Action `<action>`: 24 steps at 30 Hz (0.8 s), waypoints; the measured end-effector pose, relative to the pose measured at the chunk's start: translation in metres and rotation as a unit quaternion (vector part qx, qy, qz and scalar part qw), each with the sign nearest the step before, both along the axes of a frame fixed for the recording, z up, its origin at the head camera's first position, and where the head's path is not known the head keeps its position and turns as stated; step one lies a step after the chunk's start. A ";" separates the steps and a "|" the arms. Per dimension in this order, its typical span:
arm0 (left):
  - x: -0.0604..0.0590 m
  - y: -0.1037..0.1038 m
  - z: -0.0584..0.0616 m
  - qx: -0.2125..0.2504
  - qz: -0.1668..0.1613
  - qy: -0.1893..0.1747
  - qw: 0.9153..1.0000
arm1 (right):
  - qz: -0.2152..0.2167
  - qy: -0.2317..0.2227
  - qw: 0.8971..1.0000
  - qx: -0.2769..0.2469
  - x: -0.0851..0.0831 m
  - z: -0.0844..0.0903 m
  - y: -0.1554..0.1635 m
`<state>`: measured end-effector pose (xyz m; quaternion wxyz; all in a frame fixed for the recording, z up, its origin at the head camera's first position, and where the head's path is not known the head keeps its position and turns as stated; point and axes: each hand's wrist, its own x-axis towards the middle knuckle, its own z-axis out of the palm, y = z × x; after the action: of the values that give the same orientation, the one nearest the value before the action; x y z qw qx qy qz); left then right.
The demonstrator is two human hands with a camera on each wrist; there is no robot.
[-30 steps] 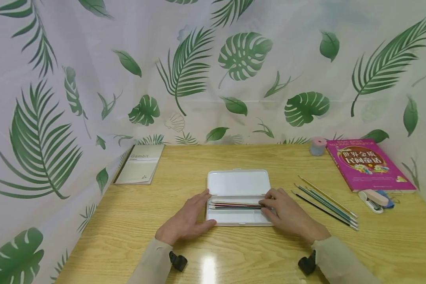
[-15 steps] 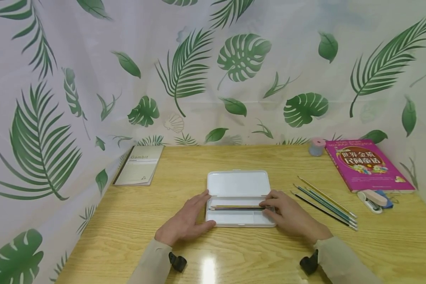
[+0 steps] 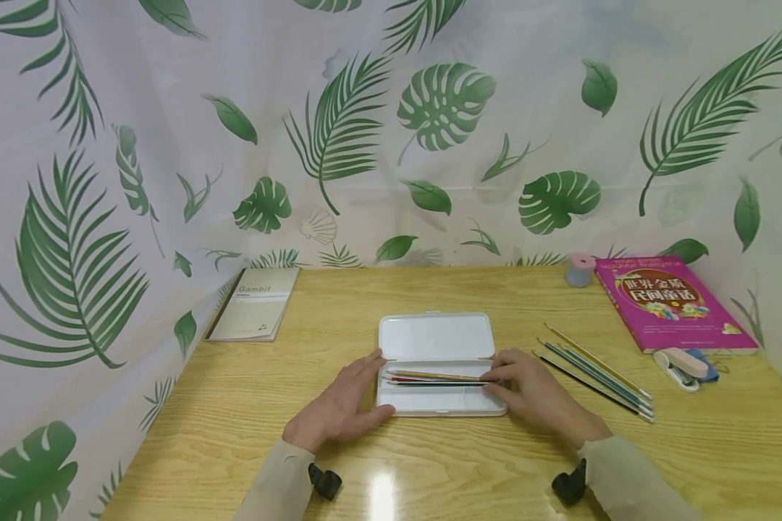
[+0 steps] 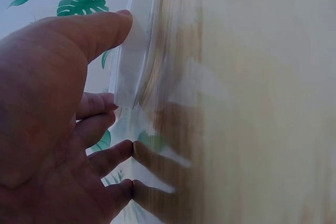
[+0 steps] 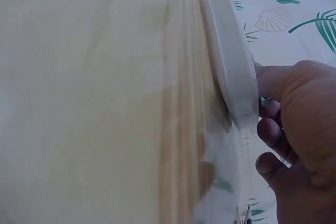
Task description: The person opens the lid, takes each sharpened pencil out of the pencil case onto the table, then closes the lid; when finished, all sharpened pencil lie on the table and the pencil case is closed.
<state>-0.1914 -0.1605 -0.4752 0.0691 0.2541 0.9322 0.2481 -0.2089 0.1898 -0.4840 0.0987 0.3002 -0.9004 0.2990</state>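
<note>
A white pencil case (image 3: 435,336) lies on the table in the head view, its lid folded back. My left hand (image 3: 337,399) holds the case's left end, thumb at the front corner and forefinger at the back. The left wrist view shows that thumb against the case's side wall (image 4: 135,56). Inside the case lie several pencils (image 3: 430,376), one yellow on top, points to the left. My right hand (image 3: 536,387) pinches their right ends over the case's right end. In the right wrist view the case wall (image 5: 236,72) hides the pencils from sight.
Several more pencils (image 3: 598,370) lie slanting to the right of the case. Beyond them are a stapler (image 3: 676,371), a pink eraser (image 3: 689,361), a magenta book (image 3: 674,304) and a small pink-topped container (image 3: 581,270). A notebook (image 3: 254,304) lies at the back left.
The pencils in the case were spread, then bunched closely, and are now slightly fanned with the yellow one on top. My right fingers have shifted slightly; my left hand stays in place.
</note>
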 end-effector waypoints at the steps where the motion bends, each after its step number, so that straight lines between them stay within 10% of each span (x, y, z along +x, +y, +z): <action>1: 0.000 0.000 0.000 0.000 -0.001 -0.001 1.000 | -0.001 0.004 1.000 -0.004 0.000 0.000 0.001; 24: 0.003 0.002 0.000 0.006 0.005 -0.007 1.000 | -0.067 -0.055 0.990 -0.108 0.024 0.005 0.040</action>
<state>-0.1888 -0.1587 -0.4754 0.0728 0.2486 0.9313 0.2559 -0.1848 0.2297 -0.4792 0.1006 0.2094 -0.8849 0.4038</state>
